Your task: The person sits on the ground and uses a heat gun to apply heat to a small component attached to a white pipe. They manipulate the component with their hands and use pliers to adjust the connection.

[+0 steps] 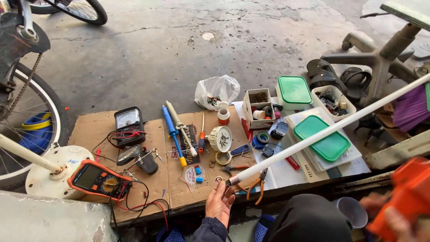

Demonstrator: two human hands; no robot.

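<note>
A long white tube (pixel 322 133) runs from the cardboard mat (pixel 94 127) up to the right edge of the view. My left hand (pixel 219 202) is at its near metal end, palm up, with the fingers around the end cap. Orange-handled pliers (pixel 256 187) lie just right of that hand. My right hand (pixel 394 217) is at the bottom right, blurred, gripping a bulky orange object (pixel 410 197). A clear plastic cup (pixel 351 210) sits near my knee, between the two hands.
On the mat lie an orange multimeter (pixel 98 179), a black analog meter (pixel 129 123), a blue-handled tool (pixel 172 132), a white round lamp part (pixel 220 138) and a tape roll (pixel 222 157). Green-lidded boxes (pixel 327 136) sit right. A bicycle wheel (pixel 27 116) stands left, a chair base (pixel 380 58) far right.
</note>
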